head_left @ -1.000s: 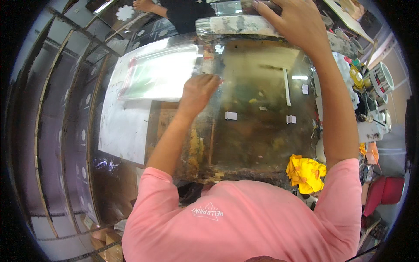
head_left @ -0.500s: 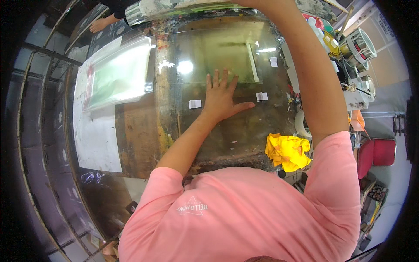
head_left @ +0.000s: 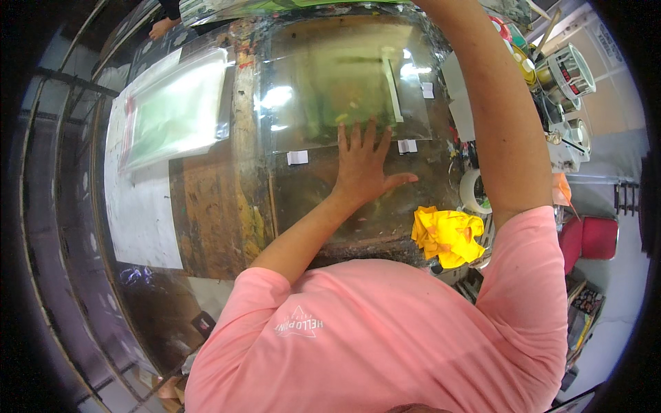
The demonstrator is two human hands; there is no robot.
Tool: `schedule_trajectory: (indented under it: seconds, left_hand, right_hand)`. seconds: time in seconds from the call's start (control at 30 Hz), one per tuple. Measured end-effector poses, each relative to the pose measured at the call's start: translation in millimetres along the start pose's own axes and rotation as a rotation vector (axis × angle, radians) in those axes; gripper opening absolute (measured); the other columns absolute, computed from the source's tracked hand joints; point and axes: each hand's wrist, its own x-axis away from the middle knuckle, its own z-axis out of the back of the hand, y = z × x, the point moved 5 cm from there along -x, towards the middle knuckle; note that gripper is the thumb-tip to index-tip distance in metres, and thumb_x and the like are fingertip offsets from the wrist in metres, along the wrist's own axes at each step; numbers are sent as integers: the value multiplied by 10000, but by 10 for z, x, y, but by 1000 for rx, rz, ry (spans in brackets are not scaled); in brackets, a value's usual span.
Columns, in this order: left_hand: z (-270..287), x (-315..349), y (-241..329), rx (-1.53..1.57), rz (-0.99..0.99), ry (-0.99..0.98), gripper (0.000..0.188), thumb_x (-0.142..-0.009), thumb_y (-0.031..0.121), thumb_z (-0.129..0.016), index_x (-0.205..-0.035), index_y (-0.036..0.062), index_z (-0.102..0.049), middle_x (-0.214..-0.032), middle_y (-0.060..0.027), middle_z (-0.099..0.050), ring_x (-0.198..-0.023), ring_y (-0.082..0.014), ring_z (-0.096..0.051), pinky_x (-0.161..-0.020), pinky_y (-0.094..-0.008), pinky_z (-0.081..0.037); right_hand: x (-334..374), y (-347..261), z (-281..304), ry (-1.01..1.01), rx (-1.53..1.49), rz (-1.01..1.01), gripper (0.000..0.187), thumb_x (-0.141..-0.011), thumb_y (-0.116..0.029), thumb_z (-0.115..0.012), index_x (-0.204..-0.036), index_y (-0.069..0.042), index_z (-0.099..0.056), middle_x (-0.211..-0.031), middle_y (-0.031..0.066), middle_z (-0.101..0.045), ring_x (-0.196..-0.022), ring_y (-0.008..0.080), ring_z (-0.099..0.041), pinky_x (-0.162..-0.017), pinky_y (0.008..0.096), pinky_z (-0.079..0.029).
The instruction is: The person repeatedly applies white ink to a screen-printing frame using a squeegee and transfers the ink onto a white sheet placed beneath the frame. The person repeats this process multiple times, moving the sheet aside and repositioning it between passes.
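My left hand [head_left: 365,162] lies palm down with fingers spread, its fingertips on the near edge of a clear plastic sheet [head_left: 303,127]. The sheet lies on a dark, glossy board [head_left: 317,227]. Small white folded tabs are stuck to the board: one tab [head_left: 297,157] left of the hand, another tab [head_left: 407,146] just right of its fingertips, and a third tab [head_left: 427,90] farther off. My right forearm [head_left: 475,76] reaches to the far edge, where the right hand is out of view. A crumpled yellow cloth [head_left: 449,237] sits at the board's near right corner.
To the left, a stack of clear plastic sheets or bags [head_left: 175,110] rests on white paper [head_left: 141,220]. A tape roll [head_left: 473,191] and several cans, including a large tin [head_left: 564,76], stand right. A paint-stained frame [head_left: 255,8] spans the far edge. Another person's hand [head_left: 163,27] shows far left.
The plastic sheet has shifted toward me, its near edge now close to the white tabs. My left hand has moved slightly nearer and right. My right hand has left the picture.
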Motion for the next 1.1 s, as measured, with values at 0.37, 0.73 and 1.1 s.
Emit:
schedule_trajectory:
  seconds: [0.37, 0.73, 1.1]
  left_hand:
    - [-87, 32, -18, 31, -15, -59, 1147, -839, 948, -476, -1566, 64, -542, -1650, -261, -426, -1538, -472, -367, -1298, -635, -135]
    - [172, 11, -19, 171, -78, -121, 849, -899, 749, -672, -1389, 57, -686, -1393, -164, -686, -1291, -369, -633, -1137, -535, -457]
    - [1851, 164, -1328, 994, 466, 363, 903, -721, 356, -1012, -1393, -69, -585, -1134, -173, -771, -1037, -240, -751, -895, -361, -603]
  right_hand:
    - [67, -38, 45, -109, -22, -93, 636, -975, -563, -562, -813, 12, -781, -849, 249, -744, -876, 419, -715, -833, 514, -517]
    - [72, -85, 87, -90, -50, -85, 625, -975, -568, -566, -853, 6, -782, -900, 236, -756, -908, 399, -725, -854, 518, -518]
    - [1288, -405, -191, -274, 36, 45, 489, -1010, -539, -638, -1099, -77, -773, -977, 147, -742, -905, 364, -692, -825, 489, -495]
